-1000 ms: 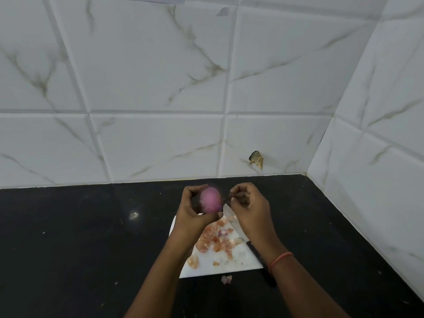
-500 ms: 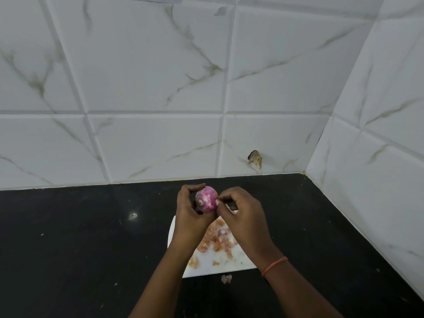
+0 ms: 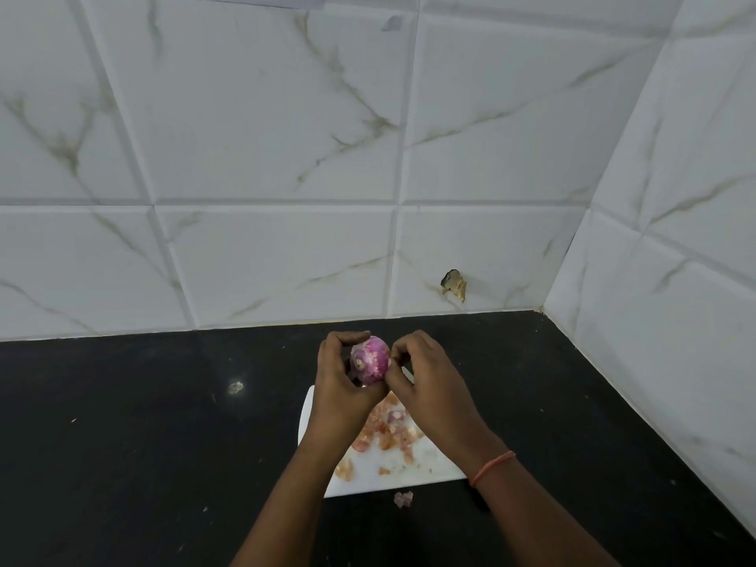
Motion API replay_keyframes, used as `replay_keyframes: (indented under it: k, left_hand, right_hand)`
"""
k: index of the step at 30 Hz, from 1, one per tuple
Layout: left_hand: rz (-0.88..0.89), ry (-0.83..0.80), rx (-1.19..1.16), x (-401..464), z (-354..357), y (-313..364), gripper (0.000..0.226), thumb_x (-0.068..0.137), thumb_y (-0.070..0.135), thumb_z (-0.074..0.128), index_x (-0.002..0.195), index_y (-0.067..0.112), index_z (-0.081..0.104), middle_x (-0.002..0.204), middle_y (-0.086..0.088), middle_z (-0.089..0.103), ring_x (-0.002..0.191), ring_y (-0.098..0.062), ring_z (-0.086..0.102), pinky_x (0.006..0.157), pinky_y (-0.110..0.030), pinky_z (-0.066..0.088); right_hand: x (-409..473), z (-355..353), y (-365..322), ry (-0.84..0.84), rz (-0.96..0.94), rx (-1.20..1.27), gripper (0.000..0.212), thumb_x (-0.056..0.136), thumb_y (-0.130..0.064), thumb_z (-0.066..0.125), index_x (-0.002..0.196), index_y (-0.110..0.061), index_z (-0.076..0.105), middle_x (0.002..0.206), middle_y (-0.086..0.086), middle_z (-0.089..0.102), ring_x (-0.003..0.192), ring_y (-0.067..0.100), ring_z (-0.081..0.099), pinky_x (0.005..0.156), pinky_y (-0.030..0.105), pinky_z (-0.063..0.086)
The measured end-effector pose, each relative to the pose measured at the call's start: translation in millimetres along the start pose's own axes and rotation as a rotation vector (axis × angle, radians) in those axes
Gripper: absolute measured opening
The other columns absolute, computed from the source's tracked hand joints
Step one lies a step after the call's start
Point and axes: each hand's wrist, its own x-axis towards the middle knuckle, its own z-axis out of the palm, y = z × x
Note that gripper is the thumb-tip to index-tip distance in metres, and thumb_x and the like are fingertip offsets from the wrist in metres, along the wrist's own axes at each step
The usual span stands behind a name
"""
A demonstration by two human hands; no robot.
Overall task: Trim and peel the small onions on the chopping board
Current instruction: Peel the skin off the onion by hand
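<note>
A small purple onion [image 3: 370,360] with its trimmed pale end facing me is held above the far edge of the white chopping board [image 3: 392,472]. My left hand [image 3: 339,386] grips it, fingers curled over the top and thumb below. My right hand [image 3: 425,382] pinches at the onion's right side with thumb and fingertips. A heap of orange-pink onion peels [image 3: 386,429] lies on the board under my hands. The knife seen earlier is hidden under my right hand.
The board lies on a black counter [image 3: 143,444] in a corner of white marble-look tiled walls. One scrap of peel [image 3: 403,499] lies on the counter just in front of the board. A chipped spot [image 3: 454,283] marks the back wall.
The onion has been turned so its cut end faces me. My right hand has closed in from apart to pinch at the onion's side, covering the knife on the board.
</note>
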Motion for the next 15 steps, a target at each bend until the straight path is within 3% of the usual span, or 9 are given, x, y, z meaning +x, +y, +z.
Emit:
replay_keyframes:
  k: [10, 15]
  left_hand:
    - [-0.065, -0.027, -0.048, 2, -2, 3, 0.07, 0.061, 0.013, 0.087, 0.114, 0.043, 0.053, 0.125, 0.001, 0.06, 0.112, -0.021, 0.065, 0.087, -0.038, 0.061]
    - [-0.113, -0.049, -0.093, -1, -2, 10, 0.071, 0.065, 0.009, 0.087, 0.121, 0.033, 0.051, 0.124, 0.005, 0.06, 0.112, -0.017, 0.064, 0.087, -0.033, 0.06]
  right_hand:
    - [0, -4, 6, 0.052, 0.112, 0.127, 0.007, 0.092, -0.023, 0.059, 0.091, -0.019, 0.055, 0.09, -0.008, 0.054, 0.084, 0.005, 0.054, 0.07, 0.02, 0.048]
    - [1, -6, 7, 0.085, 0.212, 0.235, 0.007, 0.093, -0.024, 0.06, 0.092, -0.018, 0.058, 0.087, -0.007, 0.06, 0.082, 0.006, 0.059, 0.07, 0.021, 0.051]
